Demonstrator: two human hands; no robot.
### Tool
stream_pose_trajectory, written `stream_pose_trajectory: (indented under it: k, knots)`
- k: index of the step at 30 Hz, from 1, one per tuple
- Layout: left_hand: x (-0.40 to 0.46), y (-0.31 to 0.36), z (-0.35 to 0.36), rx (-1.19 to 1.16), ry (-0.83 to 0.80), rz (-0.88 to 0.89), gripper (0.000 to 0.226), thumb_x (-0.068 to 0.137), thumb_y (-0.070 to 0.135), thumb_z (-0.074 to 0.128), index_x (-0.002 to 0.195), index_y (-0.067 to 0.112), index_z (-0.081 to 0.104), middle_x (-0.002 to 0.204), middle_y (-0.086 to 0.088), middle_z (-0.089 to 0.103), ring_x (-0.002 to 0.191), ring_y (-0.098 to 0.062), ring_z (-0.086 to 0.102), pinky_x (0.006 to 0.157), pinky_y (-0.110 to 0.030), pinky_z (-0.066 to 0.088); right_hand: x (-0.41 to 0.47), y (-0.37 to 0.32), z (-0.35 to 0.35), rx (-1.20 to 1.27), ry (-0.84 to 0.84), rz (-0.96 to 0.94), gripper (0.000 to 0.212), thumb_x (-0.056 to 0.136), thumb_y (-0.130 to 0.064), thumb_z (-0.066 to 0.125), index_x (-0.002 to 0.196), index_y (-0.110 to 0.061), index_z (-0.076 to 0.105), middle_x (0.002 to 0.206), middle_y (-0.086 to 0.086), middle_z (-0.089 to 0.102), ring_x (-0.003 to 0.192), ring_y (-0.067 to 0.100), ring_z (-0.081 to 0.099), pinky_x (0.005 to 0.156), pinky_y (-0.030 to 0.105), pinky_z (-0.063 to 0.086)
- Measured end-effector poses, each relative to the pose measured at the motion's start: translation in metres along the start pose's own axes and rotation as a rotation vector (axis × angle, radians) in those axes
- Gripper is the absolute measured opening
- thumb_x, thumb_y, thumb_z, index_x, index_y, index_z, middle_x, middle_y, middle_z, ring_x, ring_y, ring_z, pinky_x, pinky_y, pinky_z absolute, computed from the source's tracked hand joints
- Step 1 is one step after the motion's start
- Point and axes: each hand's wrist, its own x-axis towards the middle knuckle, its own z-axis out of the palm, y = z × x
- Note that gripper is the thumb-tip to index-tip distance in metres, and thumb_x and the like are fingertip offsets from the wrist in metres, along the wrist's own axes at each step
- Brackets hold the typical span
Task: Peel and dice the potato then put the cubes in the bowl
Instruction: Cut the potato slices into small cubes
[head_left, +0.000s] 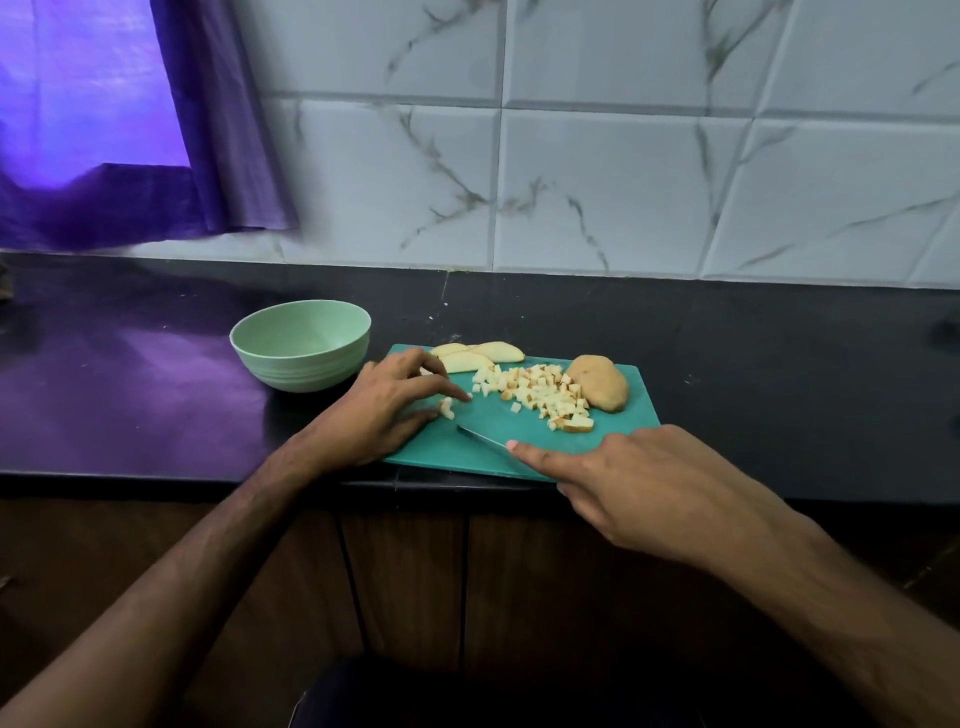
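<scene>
A teal cutting board (498, 441) lies on the black counter. Several small potato cubes (540, 395) are scattered over its middle. Potato slices (493, 353) lie at its far edge, and an unpeeled potato half (600, 382) rests at the far right. My left hand (384, 410) presses a small potato piece (447, 407) on the board's left side with its fingertips. My right hand (649, 483) grips a knife (483, 439), index finger stretched along the blade, tip pointing at the left hand. A pale green bowl (301, 343) stands empty left of the board.
The board overhangs the counter's front edge (156, 475), with dark wooden cabinet doors (415, 571) below. A marbled tile wall (623, 182) backs the counter, and a purple curtain (130, 130) hangs at the far left.
</scene>
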Motion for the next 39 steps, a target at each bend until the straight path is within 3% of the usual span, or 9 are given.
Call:
stream_pose_trajectory:
  k: [4,8,11,14,18,21,28,35,39]
  knots:
    - [0.005,0.010,-0.004,0.217,-0.052,0.157,0.053,0.099,0.019,0.055,0.141,0.050,0.048,0.140,0.009,0.045,0.115,-0.016,0.048,0.081,-0.036,0.036,0.006,0.006,0.008,-0.033,0.026,-0.024,0.054,0.109,-0.047,0.022,0.155,-0.054,-0.006,0.081,-0.004,0.053,0.071,0.010,0.051,0.064,0.029,0.045]
    - [0.000,0.004,-0.001,0.086,0.001,-0.027,0.041,0.098,0.047,0.049,0.139,0.042,0.052,0.133,0.009,0.047,0.115,-0.017,0.049,0.087,-0.043,0.044,0.005,0.028,0.004,0.105,-0.008,-0.037,0.051,0.108,-0.049,0.027,0.149,-0.067,0.003,0.083,-0.013,0.052,0.071,0.004,0.047,0.066,0.027,0.044]
    - [-0.002,0.001,0.000,-0.044,0.035,-0.207,0.048,0.094,0.046,0.065,0.137,0.026,0.058,0.115,0.006,0.051,0.100,-0.013,0.055,0.088,-0.043,0.051,0.001,0.059,0.003,0.546,-0.089,0.005,0.048,0.107,-0.045,0.038,0.143,-0.072,0.021,0.068,-0.009,0.055,0.058,0.005,0.054,0.060,0.024,0.049]
    - [0.003,0.005,-0.002,-0.066,-0.016,-0.230,0.037,0.094,0.026,0.073,0.129,0.017,0.066,0.103,0.007,0.052,0.083,-0.002,0.056,0.084,-0.028,0.051,0.009,0.079,0.022,1.033,0.116,0.078,0.049,0.108,-0.033,0.045,0.147,-0.059,0.035,0.057,0.005,0.051,0.037,0.013,0.044,0.038,0.022,0.041]
    - [0.015,0.014,0.001,-0.040,-0.067,-0.260,0.031,0.095,0.012,0.069,0.126,0.014,0.070,0.104,0.007,0.050,0.079,-0.001,0.052,0.086,-0.019,0.042,0.034,0.071,0.042,1.373,0.370,0.210,0.047,0.109,-0.025,0.045,0.147,-0.053,0.044,0.060,0.009,0.046,0.039,0.015,0.037,0.036,0.021,0.034]
    - [0.026,0.023,-0.001,-0.071,-0.122,-0.303,0.035,0.097,0.007,0.062,0.131,0.012,0.068,0.109,0.002,0.052,0.088,-0.008,0.052,0.088,-0.014,0.036,0.053,0.059,0.045,1.455,0.451,0.226,0.046,0.108,-0.027,0.046,0.143,-0.058,0.045,0.060,0.008,0.048,0.039,0.018,0.036,0.041,0.023,0.031]
    - [0.039,0.022,-0.011,-0.218,-0.307,-0.375,0.061,0.088,0.039,0.077,0.141,0.017,0.058,0.120,-0.002,0.054,0.100,-0.013,0.062,0.084,-0.012,0.041,0.062,0.044,0.054,1.559,0.457,0.183,0.047,0.108,-0.026,0.048,0.145,-0.055,0.046,0.058,0.008,0.048,0.038,0.018,0.036,0.037,0.023,0.036]
    - [0.048,0.019,0.001,-0.162,-0.205,-0.354,0.037,0.095,0.026,0.072,0.131,0.018,0.068,0.111,-0.005,0.060,0.098,-0.016,0.062,0.094,-0.030,0.048,0.062,0.047,0.057,1.617,0.445,0.188,0.047,0.108,-0.027,0.048,0.144,-0.056,0.046,0.058,0.009,0.048,0.040,0.021,0.034,0.040,0.026,0.035]
    - [0.046,0.017,-0.007,-0.341,-0.273,-0.347,0.057,0.083,0.045,0.077,0.133,0.020,0.066,0.112,0.002,0.062,0.100,-0.005,0.063,0.085,-0.014,0.044,0.064,0.050,0.060,1.649,0.447,0.183,0.047,0.108,-0.025,0.047,0.144,-0.055,0.047,0.057,0.008,0.047,0.039,0.020,0.033,0.041,0.026,0.033]
